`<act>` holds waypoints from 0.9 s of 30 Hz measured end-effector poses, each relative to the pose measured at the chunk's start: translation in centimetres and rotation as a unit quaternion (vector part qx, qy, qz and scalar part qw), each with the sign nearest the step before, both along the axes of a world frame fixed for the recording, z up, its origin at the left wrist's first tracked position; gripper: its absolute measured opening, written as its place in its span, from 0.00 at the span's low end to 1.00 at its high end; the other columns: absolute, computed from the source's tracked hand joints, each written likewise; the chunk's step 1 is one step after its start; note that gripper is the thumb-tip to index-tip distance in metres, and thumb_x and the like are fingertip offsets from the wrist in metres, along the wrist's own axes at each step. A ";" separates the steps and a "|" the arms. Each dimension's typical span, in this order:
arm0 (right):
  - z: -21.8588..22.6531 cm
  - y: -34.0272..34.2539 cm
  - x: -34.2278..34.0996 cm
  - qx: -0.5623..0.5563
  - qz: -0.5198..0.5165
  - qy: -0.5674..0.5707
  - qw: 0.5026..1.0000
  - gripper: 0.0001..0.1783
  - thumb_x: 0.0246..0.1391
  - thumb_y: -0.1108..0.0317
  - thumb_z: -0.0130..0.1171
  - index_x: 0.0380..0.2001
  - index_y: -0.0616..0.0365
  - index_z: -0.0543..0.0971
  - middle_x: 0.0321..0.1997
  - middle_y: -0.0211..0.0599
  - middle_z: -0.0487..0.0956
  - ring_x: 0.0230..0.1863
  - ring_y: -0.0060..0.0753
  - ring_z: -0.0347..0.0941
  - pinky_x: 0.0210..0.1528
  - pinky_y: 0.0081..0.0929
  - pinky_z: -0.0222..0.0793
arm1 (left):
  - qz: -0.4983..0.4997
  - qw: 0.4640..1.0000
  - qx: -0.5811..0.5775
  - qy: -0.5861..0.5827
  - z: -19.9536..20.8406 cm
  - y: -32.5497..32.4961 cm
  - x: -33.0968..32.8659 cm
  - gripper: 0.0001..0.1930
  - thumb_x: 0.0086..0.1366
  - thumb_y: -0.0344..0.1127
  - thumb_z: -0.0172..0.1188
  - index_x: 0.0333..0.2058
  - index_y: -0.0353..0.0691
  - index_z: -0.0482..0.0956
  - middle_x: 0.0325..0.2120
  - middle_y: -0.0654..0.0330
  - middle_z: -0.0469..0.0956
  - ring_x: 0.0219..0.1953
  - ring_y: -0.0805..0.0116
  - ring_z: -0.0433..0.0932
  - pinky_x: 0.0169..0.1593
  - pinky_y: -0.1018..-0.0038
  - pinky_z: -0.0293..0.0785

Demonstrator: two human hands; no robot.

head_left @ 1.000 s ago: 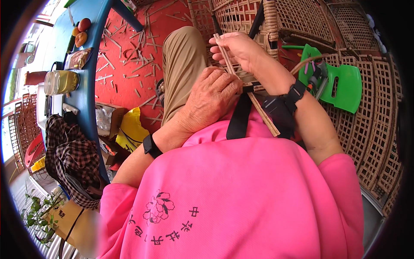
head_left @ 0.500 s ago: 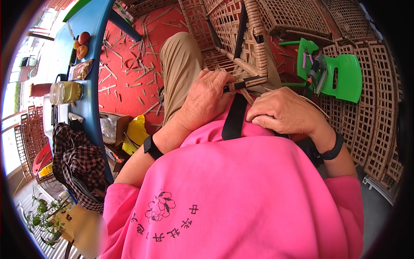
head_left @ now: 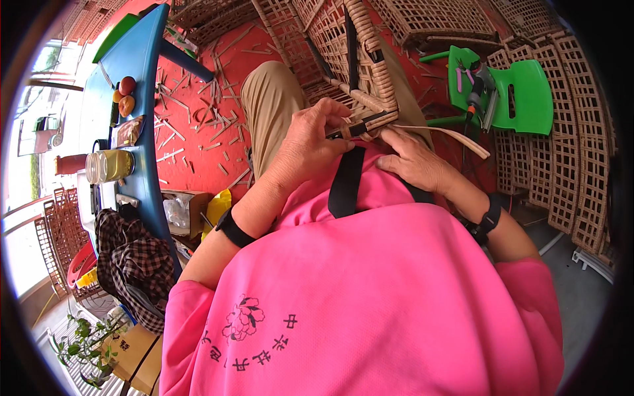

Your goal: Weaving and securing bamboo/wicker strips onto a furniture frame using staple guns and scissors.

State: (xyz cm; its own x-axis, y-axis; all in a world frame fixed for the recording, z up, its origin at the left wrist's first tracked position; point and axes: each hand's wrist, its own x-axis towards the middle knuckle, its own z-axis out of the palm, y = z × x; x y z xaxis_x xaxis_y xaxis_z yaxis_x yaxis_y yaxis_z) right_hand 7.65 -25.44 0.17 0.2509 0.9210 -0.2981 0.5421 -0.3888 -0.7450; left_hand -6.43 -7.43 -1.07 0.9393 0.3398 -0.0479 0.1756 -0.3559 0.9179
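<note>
A tan woven wicker piece with black bars stands tilted between my knees, its near lower corner at my lap. My left hand is closed on the end of the black bar at that corner, thumb and fingers around it. At the corner's right side, the fingers of my right hand are bent in at the root of a flat tan weaving strip. The strip's free end sticks out to the right above that hand. What lies under the right fingertips is partly hidden.
On the left a blue table carries fruit, a glass jar and a checked cloth. Strip offcuts litter the red floor. A green chair with tools on it stands right, beside stacked woven panels.
The right hand has loosened from a fist and moved left to the corner. The strip's free end now shows on the right. The view has shifted slightly.
</note>
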 end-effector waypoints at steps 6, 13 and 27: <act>-3.8 1.4 0.3 0.086 -0.131 0.427 0.890 0.17 0.52 0.69 0.60 0.46 0.61 0.77 0.45 0.27 0.76 0.50 0.19 0.69 0.57 0.20 0.61 | 0.024 1.000 0.008 -0.014 0.2 -0.6 -0.2 0.21 0.51 0.25 0.68 0.45 0.33 0.73 0.38 0.53 0.79 0.43 0.63 0.79 0.50 0.70 0.73; 1.2 1.0 -0.5 0.041 -0.130 0.353 0.926 0.23 0.51 0.75 0.55 0.52 0.61 0.74 0.50 0.34 0.75 0.50 0.23 0.70 0.57 0.22 0.63 | 0.012 0.999 0.006 -0.037 4.2 -0.7 -1.3 0.17 0.55 0.25 0.65 0.44 0.36 0.73 0.34 0.58 0.78 0.39 0.69 0.78 0.46 0.72 0.73; 4.6 4.4 1.1 0.153 -0.183 0.317 0.918 0.25 0.61 0.63 0.57 0.61 0.57 0.71 0.36 0.19 0.78 0.30 0.08 0.66 0.27 0.09 0.61 | -0.053 0.990 -0.125 0.040 8.0 5.9 4.5 0.21 0.56 0.28 0.64 0.50 0.32 0.73 0.37 0.63 0.78 0.39 0.76 0.76 0.44 0.78 0.71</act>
State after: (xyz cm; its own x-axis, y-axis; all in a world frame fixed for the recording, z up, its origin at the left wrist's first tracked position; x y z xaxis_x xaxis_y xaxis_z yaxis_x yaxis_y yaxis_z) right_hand 8.71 -21.00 4.76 0.4257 0.8748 -0.2314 -0.1628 -0.1776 -0.9706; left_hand -1.89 -1.55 6.94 0.9589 0.2074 -0.1938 0.2250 -0.1394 0.9643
